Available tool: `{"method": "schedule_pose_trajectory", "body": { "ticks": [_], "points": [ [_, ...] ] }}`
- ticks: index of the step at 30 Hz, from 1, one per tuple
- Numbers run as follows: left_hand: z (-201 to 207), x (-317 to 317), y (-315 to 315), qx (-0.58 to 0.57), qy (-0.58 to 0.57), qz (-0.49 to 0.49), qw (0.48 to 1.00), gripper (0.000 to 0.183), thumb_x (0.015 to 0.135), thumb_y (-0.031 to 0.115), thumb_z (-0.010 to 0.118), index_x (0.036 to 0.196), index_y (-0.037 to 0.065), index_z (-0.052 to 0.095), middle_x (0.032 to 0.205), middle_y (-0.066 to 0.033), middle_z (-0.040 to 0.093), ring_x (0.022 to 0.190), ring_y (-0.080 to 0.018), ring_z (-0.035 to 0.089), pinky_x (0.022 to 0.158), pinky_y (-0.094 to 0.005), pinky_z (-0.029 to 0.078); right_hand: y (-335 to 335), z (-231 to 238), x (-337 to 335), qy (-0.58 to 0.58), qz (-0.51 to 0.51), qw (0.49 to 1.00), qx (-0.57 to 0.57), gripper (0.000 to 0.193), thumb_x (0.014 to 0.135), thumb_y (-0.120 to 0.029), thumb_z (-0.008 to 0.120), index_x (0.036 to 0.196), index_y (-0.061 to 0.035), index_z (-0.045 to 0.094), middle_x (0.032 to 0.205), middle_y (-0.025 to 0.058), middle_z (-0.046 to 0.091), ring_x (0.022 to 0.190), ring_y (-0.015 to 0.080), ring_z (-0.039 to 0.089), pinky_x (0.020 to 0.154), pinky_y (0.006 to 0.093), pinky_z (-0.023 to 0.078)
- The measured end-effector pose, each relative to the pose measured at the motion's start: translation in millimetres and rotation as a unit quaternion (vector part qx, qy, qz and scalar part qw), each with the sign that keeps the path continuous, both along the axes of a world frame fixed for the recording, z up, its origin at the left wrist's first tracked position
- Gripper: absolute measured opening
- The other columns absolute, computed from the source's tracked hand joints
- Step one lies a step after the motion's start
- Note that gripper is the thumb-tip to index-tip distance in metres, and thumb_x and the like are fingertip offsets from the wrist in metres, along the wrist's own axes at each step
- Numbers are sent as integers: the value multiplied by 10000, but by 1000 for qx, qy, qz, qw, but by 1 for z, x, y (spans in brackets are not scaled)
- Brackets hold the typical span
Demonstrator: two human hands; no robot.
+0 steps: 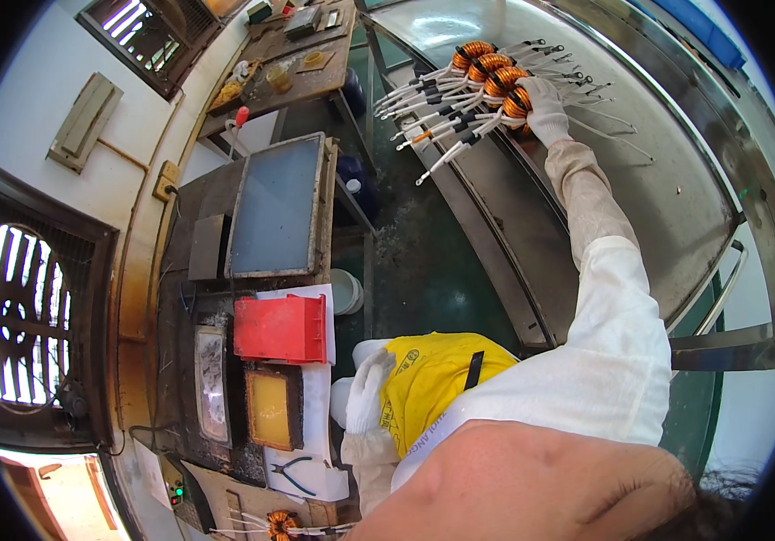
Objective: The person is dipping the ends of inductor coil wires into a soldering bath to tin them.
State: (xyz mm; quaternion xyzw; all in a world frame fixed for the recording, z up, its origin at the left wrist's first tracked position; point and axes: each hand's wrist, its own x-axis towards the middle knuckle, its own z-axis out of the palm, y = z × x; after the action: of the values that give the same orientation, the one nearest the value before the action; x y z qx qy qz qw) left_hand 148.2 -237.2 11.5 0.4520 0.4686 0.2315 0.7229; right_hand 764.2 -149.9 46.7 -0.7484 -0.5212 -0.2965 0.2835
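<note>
My right hand [545, 110], in a white glove, reaches out to the far right with its fingers round the nearest of several copper-wound ring coils [516, 103]. The coils stand in a row on a metal surface. White-sleeved leads with black bands and ring terminals [449, 160] stick out on both sides of them. My left hand [371, 383], also gloved, hangs low beside my yellow apron [428, 379], close to the edge of the left bench. Its fingers look loosely stretched, and I see nothing in them.
On the left bench [180, 203] are a blue-grey panel [279, 207], a red bin [281, 327], a tray of amber material [273, 408], a silvery trough [214, 383] and pliers [293, 476]. Another ring coil [282, 523] lies nearer me. A white bucket [345, 291] stands below the bench.
</note>
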Motion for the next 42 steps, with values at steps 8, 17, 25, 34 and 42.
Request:
{"method": "schedule_pose_trajectory", "body": {
  "ticks": [8, 17, 25, 34, 42],
  "points": [
    [-5, -5, -3, 16, 4, -28, 999, 473, 1007, 271, 502, 1357, -46, 473, 1336, -202, 549, 1286, -292, 501, 1105, -348, 356, -35, 10, -49, 149, -206, 967, -16, 697, 753, -241, 781, 1353, -149, 438, 1340, 179, 467, 1225, 361, 477, 1027, 448, 413],
    [-37, -16, -13, -14, -12, 47, 999, 450, 1017, 256, 487, 1348, -49, 479, 1313, -213, 559, 1249, -296, 531, 1097, -370, 376, 32, -57, -50, 369, -257, 892, 43, 1056, 721, -738, 656, 1467, -72, 317, 1342, 361, 387, 1197, 490, 499, 978, 468, 448],
    [-56, -1, -6, -52, -54, 24, 997, 443, 1018, 245, 489, 1339, -60, 482, 1312, -210, 559, 1239, -285, 538, 1089, -368, 389, 57, -44, -52, 431, -277, 857, 61, 920, 792, -693, 598, 1452, -97, 365, 1359, 340, 344, 1137, 493, 545, 921, 482, 489],
    [-53, 14, 2, -46, -26, -7, 999, 432, 1016, 244, 501, 1330, -52, 502, 1293, -192, 579, 1220, -269, 557, 1081, -345, 402, 76, -40, -41, 431, -267, 859, 73, 878, 810, -676, 580, 1436, -94, 380, 1356, 324, 349, 1113, 495, 564, 920, 495, 491],
    [-48, 27, 1, -51, -32, -6, 998, 420, 1012, 232, 499, 1327, -46, 511, 1301, -190, 581, 1218, -263, 566, 1075, -337, 412, 99, -37, -33, 443, -263, 853, 79, 932, 791, -698, 586, 1462, -93, 353, 1347, 367, 343, 1119, 512, 540, 922, 469, 490]
  ]
}}
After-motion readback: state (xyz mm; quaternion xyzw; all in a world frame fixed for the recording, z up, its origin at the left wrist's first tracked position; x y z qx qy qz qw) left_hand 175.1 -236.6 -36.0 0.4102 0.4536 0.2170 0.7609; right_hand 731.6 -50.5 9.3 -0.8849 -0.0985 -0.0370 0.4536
